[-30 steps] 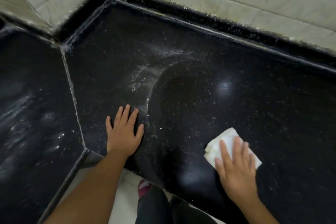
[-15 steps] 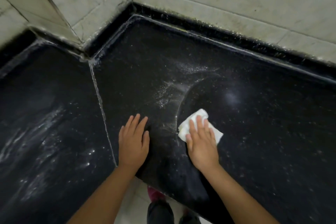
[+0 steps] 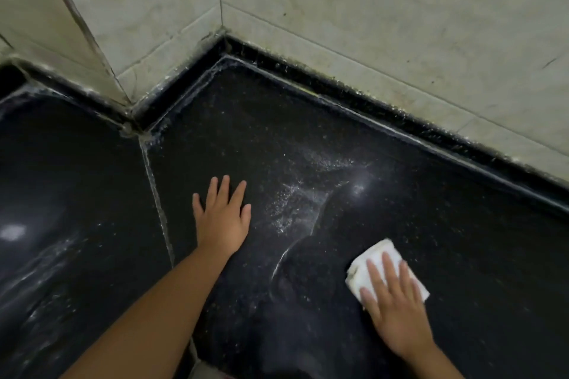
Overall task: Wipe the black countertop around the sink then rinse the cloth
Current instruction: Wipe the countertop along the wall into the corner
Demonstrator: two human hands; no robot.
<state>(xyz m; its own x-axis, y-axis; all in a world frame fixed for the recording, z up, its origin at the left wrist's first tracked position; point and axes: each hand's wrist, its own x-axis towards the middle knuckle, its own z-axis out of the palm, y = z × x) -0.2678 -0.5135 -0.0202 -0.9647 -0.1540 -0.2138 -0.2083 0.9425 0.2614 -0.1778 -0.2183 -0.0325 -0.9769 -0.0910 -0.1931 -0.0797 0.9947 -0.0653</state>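
The right hand (image 3: pixel 397 314) has its fingers straight and a little spread, and they press flat on a small folded white cloth (image 3: pixel 374 264); the hand does not curl round the cloth, it just pushes down on it; the cloth lies on the shiny black speckled stone countertop (image 3: pixel 462 240), near the front edge on the right side. The left hand (image 3: pixel 222 218) is flat too, with its fingers straight and spread; it holds nothing and rests on the countertop, well apart from the cloth. Between the two hands there is a patch of white powdery marks (image 3: pixel 295 203) and a thin curved wet line (image 3: pixel 283 258); a pale seam (image 3: pixel 157 200) runs down the stone just left of the left hand; behind the stone stands a wall of cream tiles (image 3: pixel 369 9) that bends at a corner.
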